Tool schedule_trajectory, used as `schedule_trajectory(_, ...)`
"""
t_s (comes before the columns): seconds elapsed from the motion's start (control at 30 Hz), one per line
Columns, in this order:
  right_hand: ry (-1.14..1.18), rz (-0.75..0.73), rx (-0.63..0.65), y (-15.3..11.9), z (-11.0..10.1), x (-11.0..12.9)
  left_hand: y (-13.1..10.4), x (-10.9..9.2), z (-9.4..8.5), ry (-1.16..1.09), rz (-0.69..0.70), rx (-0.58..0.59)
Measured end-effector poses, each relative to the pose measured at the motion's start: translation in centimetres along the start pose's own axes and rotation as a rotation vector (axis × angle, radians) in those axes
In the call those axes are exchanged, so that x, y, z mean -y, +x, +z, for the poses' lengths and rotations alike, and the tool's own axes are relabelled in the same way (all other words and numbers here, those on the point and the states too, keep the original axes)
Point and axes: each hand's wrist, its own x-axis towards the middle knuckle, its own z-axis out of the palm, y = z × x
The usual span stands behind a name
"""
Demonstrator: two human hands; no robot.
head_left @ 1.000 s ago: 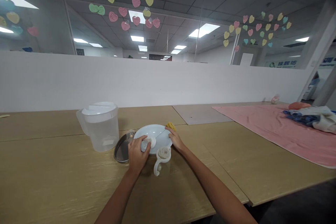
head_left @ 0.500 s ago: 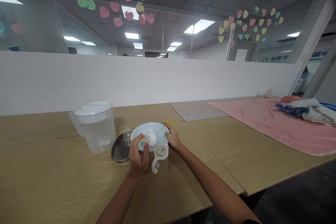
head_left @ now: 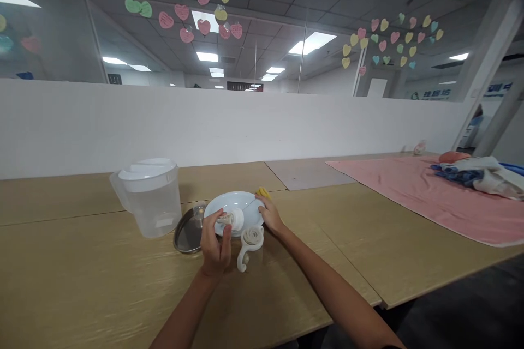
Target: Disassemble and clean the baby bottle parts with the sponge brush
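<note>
My left hand (head_left: 215, 242) is closed around a small white, bottle-top-like piece (head_left: 235, 219) with a translucent tip, held over a pale blue-white dish (head_left: 223, 200). A thin, wire-like line (head_left: 250, 204) runs from the piece to my right hand (head_left: 270, 215), whose fingers are pinched together at the dish's right edge. Yellow material (head_left: 263, 192) shows just behind those fingers; whether it joins the thin line I cannot tell. Below the dish lies a white ring-shaped part (head_left: 252, 236) with a curved, hook-like handle.
A lidded translucent pitcher (head_left: 153, 202) stands left of the dish. Between them are a round dark metal tray (head_left: 189, 235) and a clear dome cap (head_left: 199, 211). A pink cloth (head_left: 393, 185) with a pile of fabric (head_left: 478, 172) covers the table's right side. A white partition (head_left: 254, 125) rises behind.
The view has shifted very slightly. Both hands keep nearly the same pose, and nothing has visibly been taken hold of or let go.
</note>
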Motion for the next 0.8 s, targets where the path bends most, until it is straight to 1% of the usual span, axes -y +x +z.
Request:
schedule_trajectory(0.13, -0.037, -0.029, -0.033, -0.3, -0.1, 0.3, 0.2, -0.9, -0.3, -0.094, 0.08, -0.04)
schedule_trajectory(0.2, -0.045, -0.032, -0.037, -0.4, -0.1, 0.4, 0.4, -1.5, -0.5, -0.117, 0.147, -0.019)
schedule_trajectory(0.33, -0.067, -0.035, -0.056, -0.5, 0.0, 0.4, 0.8, -2.2, -0.6, -0.114, 0.311, 0.153)
schedule_trajectory(0.43, -0.075, -0.038, -0.062, -0.5, 0.0, 0.5, 1.0, -2.4, -0.4, -0.125, 0.367, 0.266)
schedule_trajectory(0.53, -0.073, -0.036, -0.055, -0.5, 0.0, 0.6, 1.1, -2.3, -0.1, -0.115, 0.316, 0.318)
schedule_trajectory(0.7, -0.063, -0.024, -0.041, -0.5, 0.0, 0.6, 0.6, -1.8, 0.1, -0.098, 0.092, 0.386)
schedule_trajectory(0.8, -0.057, -0.023, -0.034, -0.5, 0.1, 0.4, 0.4, -1.7, 0.2, -0.132, 0.02, 0.429)
